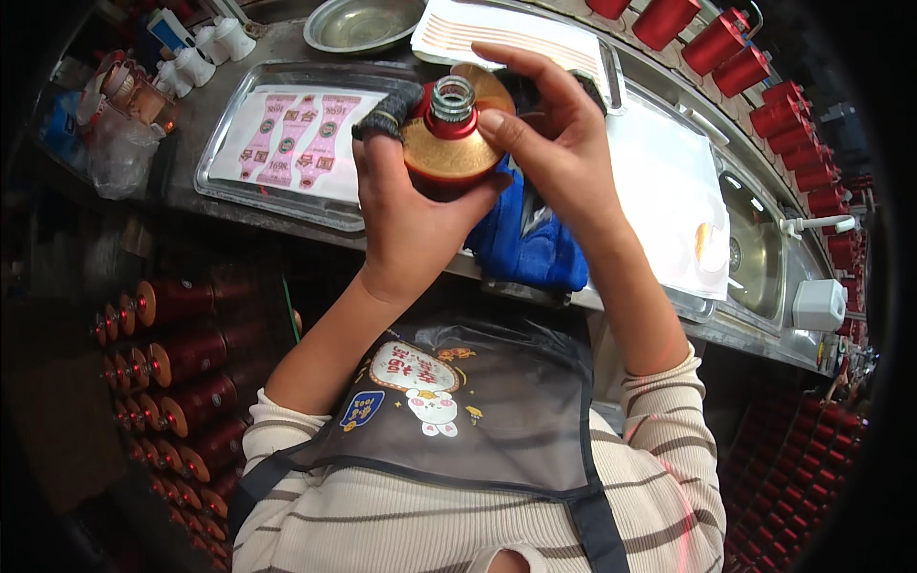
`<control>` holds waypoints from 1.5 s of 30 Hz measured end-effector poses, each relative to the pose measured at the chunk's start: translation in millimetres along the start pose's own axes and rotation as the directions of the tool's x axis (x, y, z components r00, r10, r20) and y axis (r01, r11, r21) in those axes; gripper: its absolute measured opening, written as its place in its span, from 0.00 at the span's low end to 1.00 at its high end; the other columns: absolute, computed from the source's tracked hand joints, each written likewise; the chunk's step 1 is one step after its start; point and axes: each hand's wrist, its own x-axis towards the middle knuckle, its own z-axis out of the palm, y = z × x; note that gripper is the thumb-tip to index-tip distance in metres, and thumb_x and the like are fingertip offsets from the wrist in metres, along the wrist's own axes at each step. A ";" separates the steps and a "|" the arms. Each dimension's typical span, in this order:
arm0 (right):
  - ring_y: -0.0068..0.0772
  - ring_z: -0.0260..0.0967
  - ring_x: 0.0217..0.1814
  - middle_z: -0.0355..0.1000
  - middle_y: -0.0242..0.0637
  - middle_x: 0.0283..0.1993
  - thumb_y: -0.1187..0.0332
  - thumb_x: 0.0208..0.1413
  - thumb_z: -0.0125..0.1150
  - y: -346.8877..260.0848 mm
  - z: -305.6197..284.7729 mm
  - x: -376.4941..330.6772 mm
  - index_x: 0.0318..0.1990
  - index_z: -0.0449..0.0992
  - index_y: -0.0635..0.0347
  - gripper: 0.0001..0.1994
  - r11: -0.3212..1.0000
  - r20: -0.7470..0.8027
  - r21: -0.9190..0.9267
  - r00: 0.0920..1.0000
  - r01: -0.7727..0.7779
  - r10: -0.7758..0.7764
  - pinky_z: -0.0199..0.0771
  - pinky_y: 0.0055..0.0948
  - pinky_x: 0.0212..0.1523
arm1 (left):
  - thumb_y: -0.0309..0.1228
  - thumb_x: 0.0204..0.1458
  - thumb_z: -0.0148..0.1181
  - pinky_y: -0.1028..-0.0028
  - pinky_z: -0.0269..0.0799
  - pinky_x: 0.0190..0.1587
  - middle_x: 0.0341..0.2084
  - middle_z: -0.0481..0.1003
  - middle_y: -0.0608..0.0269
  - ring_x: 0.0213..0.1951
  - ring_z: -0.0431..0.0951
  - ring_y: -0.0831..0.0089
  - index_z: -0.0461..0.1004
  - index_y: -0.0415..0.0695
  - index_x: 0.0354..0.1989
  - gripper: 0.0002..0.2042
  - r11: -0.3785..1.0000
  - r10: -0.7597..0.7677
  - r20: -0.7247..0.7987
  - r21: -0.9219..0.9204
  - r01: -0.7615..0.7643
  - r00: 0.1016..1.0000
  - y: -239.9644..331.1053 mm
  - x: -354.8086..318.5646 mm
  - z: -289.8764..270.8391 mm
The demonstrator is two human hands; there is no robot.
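Observation:
Over the worktop edge I hold a red bottle (449,158) with a gold shoulder and a bare, clear glass neck. My left hand (411,205) is closed around its near left side, with a dark cover on a fingertip. The thumb of my right hand (559,143) presses the shoulder beside the neck. Its index finger reaches over the far side, and other fingertips are hidden. Behind the neck shows a tan rounded piece (492,91), close to the right thumb; I cannot tell whether it is attached. A blue cloth pad (530,244) lies just below the bottle.
Left stands a metal tray (215,181) with a sheet of pink decals (287,143). A metal bowl (358,29) and striped sheets (511,33) lie behind. At right are white paper (659,191), a sink (755,248) and a faucet (817,224). Red bottles (181,358) line both sides.

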 end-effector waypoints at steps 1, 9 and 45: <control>0.10 0.71 0.42 0.72 0.38 0.60 0.78 0.56 0.62 -0.3 -0.9 -3.5 0.63 0.72 0.63 0.25 0.999 0.000 -0.037 1.000 -0.031 0.031 0.72 0.13 0.38 | 0.32 0.37 0.84 0.67 0.72 0.56 0.51 0.73 0.56 0.52 0.76 0.66 0.63 0.39 0.59 0.41 0.998 0.055 -0.010 0.018 -0.055 0.998 -2.9 1.8 -0.1; 0.20 0.68 0.52 0.66 0.40 0.67 0.80 0.56 0.63 -8.1 -6.2 -14.5 0.68 0.65 0.67 0.30 0.988 -0.081 -0.014 0.985 -0.152 0.151 0.72 0.21 0.50 | 0.32 0.27 0.87 0.65 0.57 0.70 0.64 0.67 0.57 0.66 0.66 0.63 0.54 0.40 0.71 0.58 0.805 0.104 0.501 -0.550 0.223 0.859 -26.5 33.8 -39.8; 0.05 0.56 0.25 0.66 0.29 0.53 0.79 0.55 0.63 -19.4 9.1 -28.5 0.63 0.70 0.62 0.25 0.934 -0.220 -0.025 0.914 -0.355 0.341 0.59 0.11 0.27 | 0.27 0.47 0.65 0.65 0.65 0.65 0.60 0.72 0.55 0.61 0.72 0.66 0.69 0.38 0.63 0.30 0.643 -0.166 0.613 -0.527 0.556 0.773 3.5 49.4 -44.6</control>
